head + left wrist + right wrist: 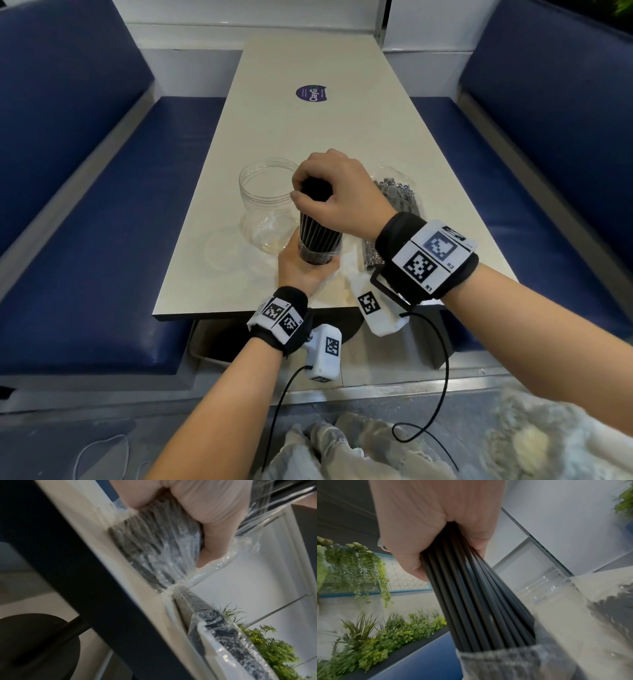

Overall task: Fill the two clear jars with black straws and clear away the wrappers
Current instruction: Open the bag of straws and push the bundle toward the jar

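The right hand (337,192) has its fingers (412,561) wrapped tightly around the top of a bundle of black straws (318,229), which stands upright. The left hand (301,267) has its fingers (214,536) clamped on the clear wrapper (320,255) around the bundle's lower end, close to the near edge of the surface (308,130). An empty clear jar (267,202) stands just left of the bundle. A second wrapped pack (394,198) lies to the right, behind the right wrist.
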Available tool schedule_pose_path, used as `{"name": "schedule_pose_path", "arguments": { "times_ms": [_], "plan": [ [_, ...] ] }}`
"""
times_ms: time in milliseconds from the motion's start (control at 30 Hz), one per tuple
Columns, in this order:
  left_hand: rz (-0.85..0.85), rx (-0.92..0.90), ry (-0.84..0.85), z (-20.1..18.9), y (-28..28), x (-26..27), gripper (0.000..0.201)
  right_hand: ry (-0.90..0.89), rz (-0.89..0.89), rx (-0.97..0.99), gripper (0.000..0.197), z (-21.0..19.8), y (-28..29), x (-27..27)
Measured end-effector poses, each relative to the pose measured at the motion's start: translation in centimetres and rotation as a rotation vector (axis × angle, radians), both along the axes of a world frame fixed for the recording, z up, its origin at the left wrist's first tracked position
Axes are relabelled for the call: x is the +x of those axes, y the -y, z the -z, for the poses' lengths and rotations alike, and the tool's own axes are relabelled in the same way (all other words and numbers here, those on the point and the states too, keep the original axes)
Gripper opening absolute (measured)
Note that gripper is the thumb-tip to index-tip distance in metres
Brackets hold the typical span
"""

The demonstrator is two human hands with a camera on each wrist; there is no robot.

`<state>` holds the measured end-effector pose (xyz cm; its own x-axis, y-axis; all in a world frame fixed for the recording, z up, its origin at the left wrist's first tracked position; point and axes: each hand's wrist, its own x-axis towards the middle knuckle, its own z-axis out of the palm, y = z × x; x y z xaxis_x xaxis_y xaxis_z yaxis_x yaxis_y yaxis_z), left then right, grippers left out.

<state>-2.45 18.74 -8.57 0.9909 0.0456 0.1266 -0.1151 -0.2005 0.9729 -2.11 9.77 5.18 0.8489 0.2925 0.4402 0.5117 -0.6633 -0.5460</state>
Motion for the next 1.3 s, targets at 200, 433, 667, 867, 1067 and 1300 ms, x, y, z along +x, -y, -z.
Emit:
{"name": "schedule_pose_path", "arguments": {
  "times_ms": [200, 433, 667, 867, 1067, 1300],
  "plan": [
    [0.023, -0.049, -0.075, 0.0, 0.1, 0.1, 0.049, -0.011, -0.002, -0.041, 0.016, -0.1, 0.1, 0.5],
    [0.02, -0.09, -0.141, 0.2, 0.1, -0.1, 0.04, 0.05, -0.025, -0.197, 0.024, 0.0, 0.1, 0.6],
    [0.027, -0.089, -0.141, -0.5, 0.1, -0.5, 0.041, 0.076, -0.055, -0.355, 0.039, -0.6, 0.2, 0.7],
    [-0.016, -0.088, -0.165, -1.1, 0.2, -0.8, 0.043, -0.012, -0.113, -0.345, 0.029, -1.3, 0.5, 0.9],
    [-0.014, 0.017, -0.068, -2.7, -1.0, -1.0, 0.041, 0.053, -0.056, -0.049, 0.03, -1.9, 0.3, 0.3],
    [0.006, 0.182, -0.081, -4.7, -2.3, -2.0, 0.041, -0.04, -0.081, 0.087, 0.031, -2.8, 1.2, 0.6]
  ]
}}
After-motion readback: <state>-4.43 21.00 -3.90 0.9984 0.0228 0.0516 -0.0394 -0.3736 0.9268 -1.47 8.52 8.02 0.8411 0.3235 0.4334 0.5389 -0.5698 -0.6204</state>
